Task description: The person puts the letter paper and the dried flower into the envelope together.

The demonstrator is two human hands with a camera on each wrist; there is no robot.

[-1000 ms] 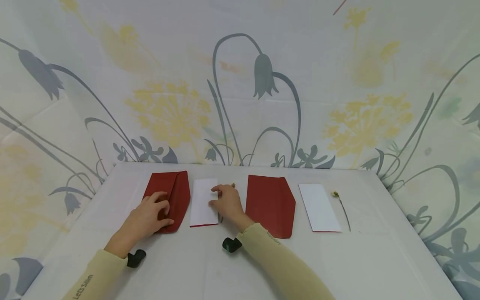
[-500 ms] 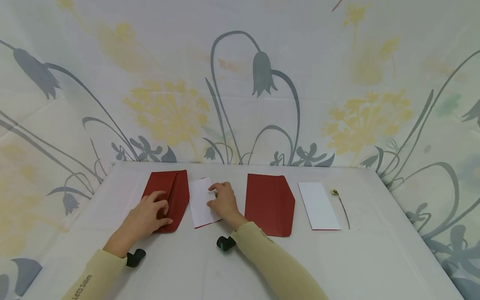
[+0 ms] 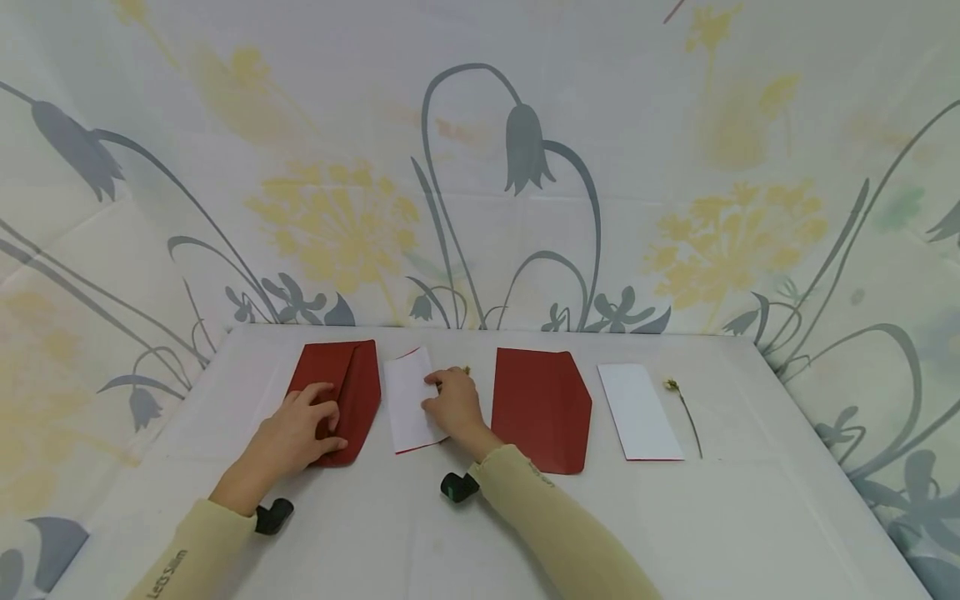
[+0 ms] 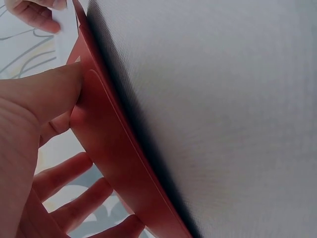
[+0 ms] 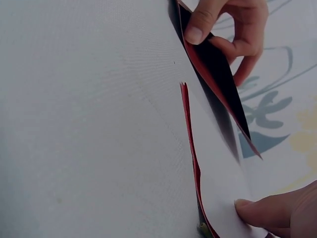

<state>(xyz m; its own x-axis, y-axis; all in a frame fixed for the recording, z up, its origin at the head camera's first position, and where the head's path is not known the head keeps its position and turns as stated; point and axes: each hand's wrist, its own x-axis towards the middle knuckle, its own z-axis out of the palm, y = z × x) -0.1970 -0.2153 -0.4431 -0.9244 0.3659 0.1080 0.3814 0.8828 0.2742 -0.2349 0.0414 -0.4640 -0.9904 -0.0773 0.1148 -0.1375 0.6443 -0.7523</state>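
Note:
My left hand (image 3: 303,425) holds a red envelope (image 3: 365,400) at the left. In the right wrist view its thumb presses the envelope's near edge, and the mouth gapes, dark inside. My right hand (image 3: 459,408) pinches the right side of a white card with a red underside (image 3: 408,404), just right of that envelope. The card is slightly turned and bowed, and its far edge shows red. In the right wrist view my right thumb (image 5: 272,210) lies on the white face. A small dried flower (image 3: 467,371) peeks out behind my right hand; most of it is hidden.
A second red envelope (image 3: 540,408) lies flat right of my right hand. Farther right are another white card (image 3: 639,412) and a dried flower on a thin stem (image 3: 684,417). A flower-printed cloth (image 3: 480,208) hangs behind the white table (image 3: 375,533).
My right hand has taken hold of the white card, turned it slightly and bent it; it shifted left, then slightly back right. My left hand has stayed on the envelope.

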